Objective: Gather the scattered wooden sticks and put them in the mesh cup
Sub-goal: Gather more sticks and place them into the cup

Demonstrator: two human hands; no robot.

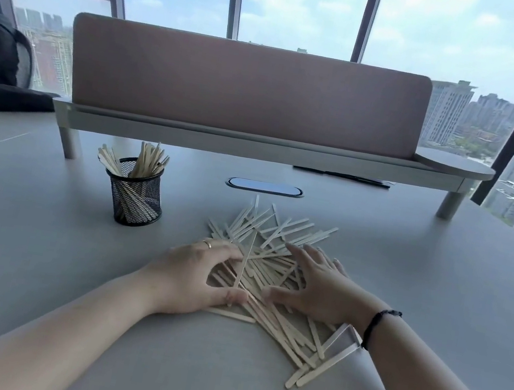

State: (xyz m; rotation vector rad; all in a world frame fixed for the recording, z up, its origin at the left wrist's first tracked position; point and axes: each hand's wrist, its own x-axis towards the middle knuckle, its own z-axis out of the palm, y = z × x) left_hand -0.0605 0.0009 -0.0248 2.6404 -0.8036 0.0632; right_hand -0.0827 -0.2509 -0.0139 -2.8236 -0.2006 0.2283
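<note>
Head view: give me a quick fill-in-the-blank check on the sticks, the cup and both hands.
1. The mesh cup already holds some ____.
2. The pile of wooden sticks lies on the table to the ____ of the cup.
3. The ring is on the ____ hand.
4. The black cord sits on the wrist of the ____ hand.

Missing words: sticks; right; left; right

We cannot see the wooden sticks (274, 266) under both palms, nor how deep those in the mesh cup (135, 196) reach.
</note>
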